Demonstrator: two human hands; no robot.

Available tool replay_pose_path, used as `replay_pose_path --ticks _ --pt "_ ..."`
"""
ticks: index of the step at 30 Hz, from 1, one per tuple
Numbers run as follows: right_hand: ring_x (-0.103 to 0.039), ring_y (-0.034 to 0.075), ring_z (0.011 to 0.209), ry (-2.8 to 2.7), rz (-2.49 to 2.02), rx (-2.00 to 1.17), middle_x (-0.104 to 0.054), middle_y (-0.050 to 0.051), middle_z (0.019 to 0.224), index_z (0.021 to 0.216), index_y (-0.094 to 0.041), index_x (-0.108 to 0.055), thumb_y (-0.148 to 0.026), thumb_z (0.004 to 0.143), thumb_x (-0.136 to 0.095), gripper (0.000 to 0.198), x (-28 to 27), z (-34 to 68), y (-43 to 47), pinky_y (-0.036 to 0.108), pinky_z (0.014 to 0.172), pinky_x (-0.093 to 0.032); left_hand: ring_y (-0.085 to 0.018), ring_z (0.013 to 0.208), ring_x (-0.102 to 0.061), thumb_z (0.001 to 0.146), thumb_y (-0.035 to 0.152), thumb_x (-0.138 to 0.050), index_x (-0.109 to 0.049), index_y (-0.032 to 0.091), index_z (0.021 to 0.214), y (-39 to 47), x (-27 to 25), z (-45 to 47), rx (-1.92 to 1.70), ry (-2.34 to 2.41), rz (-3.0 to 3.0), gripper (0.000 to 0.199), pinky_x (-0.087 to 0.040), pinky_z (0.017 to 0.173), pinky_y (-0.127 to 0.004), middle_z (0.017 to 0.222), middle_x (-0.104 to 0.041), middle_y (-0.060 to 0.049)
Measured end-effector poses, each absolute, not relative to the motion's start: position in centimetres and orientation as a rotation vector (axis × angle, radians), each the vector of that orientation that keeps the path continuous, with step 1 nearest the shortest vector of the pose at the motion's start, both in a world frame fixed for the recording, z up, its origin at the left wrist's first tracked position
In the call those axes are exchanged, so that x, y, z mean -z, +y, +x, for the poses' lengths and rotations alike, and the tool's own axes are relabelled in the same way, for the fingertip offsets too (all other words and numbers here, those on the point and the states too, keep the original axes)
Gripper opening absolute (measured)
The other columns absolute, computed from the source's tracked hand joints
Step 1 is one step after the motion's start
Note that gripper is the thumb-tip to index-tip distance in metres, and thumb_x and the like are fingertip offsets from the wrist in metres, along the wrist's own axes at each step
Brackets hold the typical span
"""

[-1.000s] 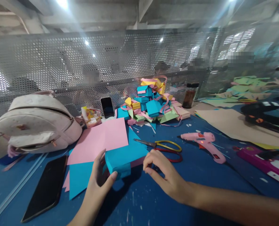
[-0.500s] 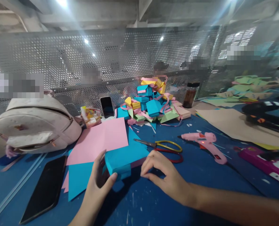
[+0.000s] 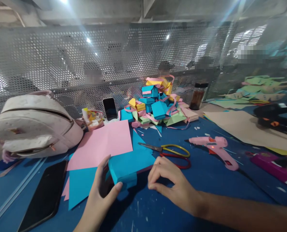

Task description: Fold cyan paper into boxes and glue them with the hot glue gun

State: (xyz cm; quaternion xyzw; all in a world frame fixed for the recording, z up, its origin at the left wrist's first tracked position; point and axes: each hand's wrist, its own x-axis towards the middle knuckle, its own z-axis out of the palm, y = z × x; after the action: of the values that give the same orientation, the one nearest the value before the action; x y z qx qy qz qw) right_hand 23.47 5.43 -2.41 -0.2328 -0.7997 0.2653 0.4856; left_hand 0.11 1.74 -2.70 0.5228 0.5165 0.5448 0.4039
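A blue folded paper box [image 3: 126,167] is tilted above the table, with a long flap running to the right. My left hand [image 3: 104,183] grips its left end, thumb on the front and fingers behind. Beside the flap's right end is my right hand [image 3: 167,180], its fingers curled and the thumb pressed to the fingertips. Whatever that pinch may hold is hidden. Just behind the right hand lie scissors [image 3: 161,148] with one yellow and one red handle. Pink paper sheets [image 3: 104,138] and blue paper sheets [image 3: 82,183] lie behind and left of the box.
A pink glue gun [image 3: 216,146] rests at right, trailing its cord, near a purple power strip [image 3: 271,166]. Colourful paper boxes [image 3: 155,104] are piled at the back beside a jar [image 3: 198,96]. A phone [image 3: 43,193] and a white backpack [image 3: 37,125] are on the left.
The view has shifted slightly. Both hands and the blue paper box hold nearly the same pose, with the right hand a little further from the box.
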Motion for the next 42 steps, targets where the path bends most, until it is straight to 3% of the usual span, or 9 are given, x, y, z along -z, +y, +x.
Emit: replay_pose_path --ticks 12,19,23,31,36,42 --pt "-0.058 0.017 0.075 -1.960 -0.555 -0.584 -0.070 0.001 0.078 0.085 -0.023 -0.067 -0.020 0.091 -0.062 0.008 2.3 23.4 5.4 0.031 0.068 -0.045 -0.038 0.129 -0.047 0.071 0.046 -0.074 -0.044 0.028 0.133 1.8 3.0 0.1 -1.372 1.321 1.340 0.071 -0.052 0.093 -0.043 0.146 -0.045 -0.010" --pt "-0.055 0.017 0.071 -1.960 -0.532 -0.581 -0.068 -0.001 0.072 0.074 -0.022 -0.062 -0.035 0.083 -0.073 0.019 2.3 23.6 5.5 0.034 0.070 -0.039 -0.037 0.139 -0.033 0.073 0.046 -0.072 -0.047 0.030 0.132 1.3 2.4 1.1 -1.430 1.386 1.319 0.067 -0.039 0.107 -0.048 0.148 -0.042 -0.009" --pt "-0.055 0.016 0.074 -1.985 -0.530 -0.519 -0.065 -0.001 0.076 0.071 -0.022 -0.064 -0.039 0.089 -0.064 0.025 2.1 23.7 5.5 0.036 0.075 -0.038 -0.037 0.139 -0.032 0.073 0.044 -0.072 -0.045 0.030 0.134 1.2 2.7 1.0 -1.421 1.359 1.333 0.068 -0.034 0.110 -0.050 0.150 -0.040 -0.009" --pt "-0.055 0.018 0.081 -1.965 -0.529 -0.436 -0.065 0.000 0.083 0.081 -0.026 -0.070 -0.027 0.087 -0.069 0.006 2.3 23.7 5.5 0.037 0.078 -0.038 -0.039 0.142 -0.026 0.073 0.042 -0.073 -0.043 0.029 0.136 1.1 2.8 0.8 -1.354 1.339 1.405 0.071 -0.027 0.114 -0.054 0.152 -0.036 -0.011" --pt "-0.053 0.017 0.075 -1.918 -0.512 -0.498 -0.061 -0.001 0.075 0.069 -0.021 -0.062 -0.041 0.079 -0.075 0.026 2.2 23.7 5.3 0.036 0.076 -0.035 -0.037 0.143 -0.023 0.076 0.044 -0.070 -0.039 0.030 0.137 0.8 2.5 1.3 -1.318 1.357 1.436 0.071 -0.026 0.113 -0.056 0.153 -0.031 -0.010" --pt "-0.053 0.017 0.080 -1.983 -0.488 -0.462 -0.068 0.000 0.082 0.077 -0.024 -0.070 -0.036 0.092 -0.061 0.021 1.9 23.8 5.2 0.036 0.078 -0.034 -0.037 0.142 -0.025 0.076 0.046 -0.070 -0.037 0.032 0.138 0.8 2.6 1.0 -1.292 1.368 1.486 0.072 -0.028 0.113 -0.056 0.153 -0.033 -0.008"
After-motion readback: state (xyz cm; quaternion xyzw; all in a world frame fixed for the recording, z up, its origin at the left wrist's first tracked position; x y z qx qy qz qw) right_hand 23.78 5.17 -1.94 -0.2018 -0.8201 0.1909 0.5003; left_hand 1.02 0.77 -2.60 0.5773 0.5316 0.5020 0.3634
